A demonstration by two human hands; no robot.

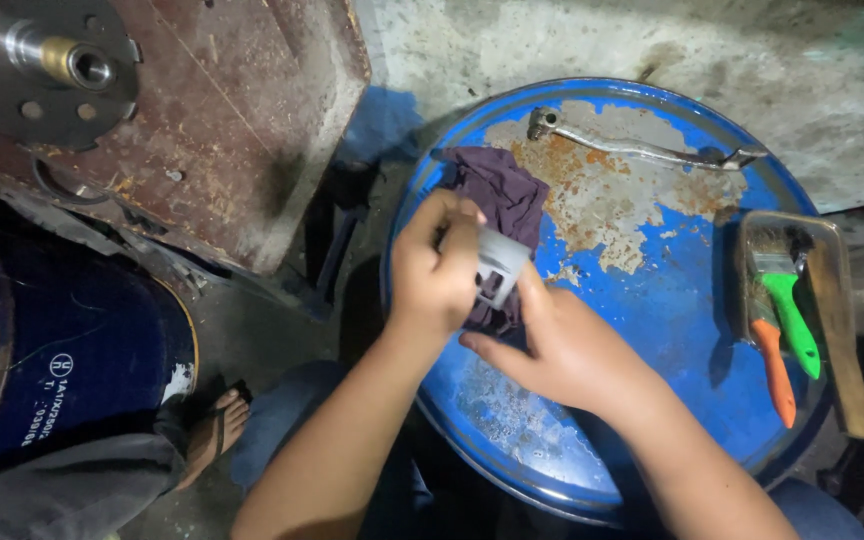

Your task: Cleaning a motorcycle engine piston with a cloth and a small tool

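The part point(500, 270), small and grey, sits near the drum's point(672, 330) left edge, pinched between left hand point(437, 270) fingers above and right hand point(562, 350) fingers below, cloth point(502, 190) bunched behind it.

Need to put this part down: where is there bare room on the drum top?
The drum top is bare between the purple rag and the tray of brushes, below the metal lever. It is also bare near the front rim. It is crowded where both hands hold the grey part.
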